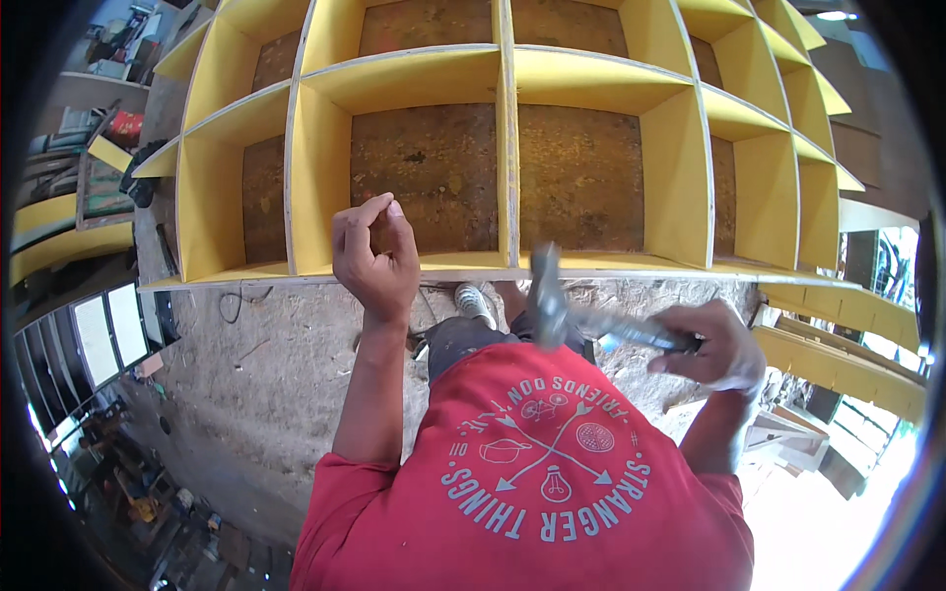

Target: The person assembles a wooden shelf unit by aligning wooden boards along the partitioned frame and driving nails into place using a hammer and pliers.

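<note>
Head view puts the hammer (603, 324) at the centre of the frame, its handle wrapped by the right grip (714, 347), while the left grip (379, 264), left of centre and overlapping the shelf (675, 177), has thumb and fingertip drawn together, on what, if anything, one cannot tell. Striking cleanly would call for an easy wrist, a square hammer face and left fingertips clear of its path. Swing room seems best over the floor (266, 364), between the shelf's lower edge and the shirt (552, 443), minding the dividers (509, 148) above and boards (847, 369) at right.
</note>
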The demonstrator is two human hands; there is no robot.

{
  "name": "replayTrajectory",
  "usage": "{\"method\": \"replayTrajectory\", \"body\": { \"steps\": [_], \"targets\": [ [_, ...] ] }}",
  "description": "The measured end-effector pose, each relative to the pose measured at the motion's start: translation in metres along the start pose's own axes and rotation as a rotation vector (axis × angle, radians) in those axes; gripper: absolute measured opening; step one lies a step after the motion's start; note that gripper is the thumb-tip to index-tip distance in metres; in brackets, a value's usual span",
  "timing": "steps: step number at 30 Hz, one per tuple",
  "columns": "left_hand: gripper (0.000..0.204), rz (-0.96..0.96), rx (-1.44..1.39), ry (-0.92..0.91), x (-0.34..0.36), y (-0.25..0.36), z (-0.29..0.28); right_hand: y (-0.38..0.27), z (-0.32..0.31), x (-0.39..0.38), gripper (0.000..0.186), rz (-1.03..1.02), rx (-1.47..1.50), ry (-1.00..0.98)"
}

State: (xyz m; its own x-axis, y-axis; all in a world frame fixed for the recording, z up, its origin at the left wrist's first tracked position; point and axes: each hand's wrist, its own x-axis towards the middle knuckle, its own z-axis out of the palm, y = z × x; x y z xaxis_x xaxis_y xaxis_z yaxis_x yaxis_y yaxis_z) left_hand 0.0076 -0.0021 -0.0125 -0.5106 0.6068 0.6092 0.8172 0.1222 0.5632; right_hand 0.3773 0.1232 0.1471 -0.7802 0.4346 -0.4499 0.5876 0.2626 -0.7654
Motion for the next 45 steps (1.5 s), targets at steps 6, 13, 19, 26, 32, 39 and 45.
{"method": "replayTrajectory", "body": {
  "steps": [6,13,19,26,32,39,45],
  "targets": [
    [0.013,-0.080,-0.255,-0.068,-0.005,-0.001,-0.009,0.017,0.076,0.020,0.037,0.133,-0.300,-0.153],
    [0.013,-0.031,-0.488,-0.117,-0.008,0.004,-0.037,0.075,0.122,0.061,0.040,0.090,-0.440,0.077],
    [0.017,-0.469,-0.806,-0.543,-0.099,0.028,-0.068,0.080,0.141,0.051,0.025,0.289,-0.447,0.114],
    [0.023,-0.932,-0.953,-0.821,-0.184,-0.005,0.016,0.106,0.180,0.036,0.033,0.326,-0.250,0.132],
    [0.015,-0.708,-0.665,-0.889,-0.163,-0.002,0.036,0.116,0.196,0.022,0.033,0.355,-0.170,0.188],
    [0.014,-0.974,-0.992,-0.842,-0.165,-0.003,0.044,0.120,0.201,0.016,0.033,0.360,-0.125,0.197],
    [0.018,-0.971,-0.957,-0.782,-0.177,-0.009,0.060,0.126,0.210,0.016,0.039,0.393,-0.001,0.122]
  ]
}}
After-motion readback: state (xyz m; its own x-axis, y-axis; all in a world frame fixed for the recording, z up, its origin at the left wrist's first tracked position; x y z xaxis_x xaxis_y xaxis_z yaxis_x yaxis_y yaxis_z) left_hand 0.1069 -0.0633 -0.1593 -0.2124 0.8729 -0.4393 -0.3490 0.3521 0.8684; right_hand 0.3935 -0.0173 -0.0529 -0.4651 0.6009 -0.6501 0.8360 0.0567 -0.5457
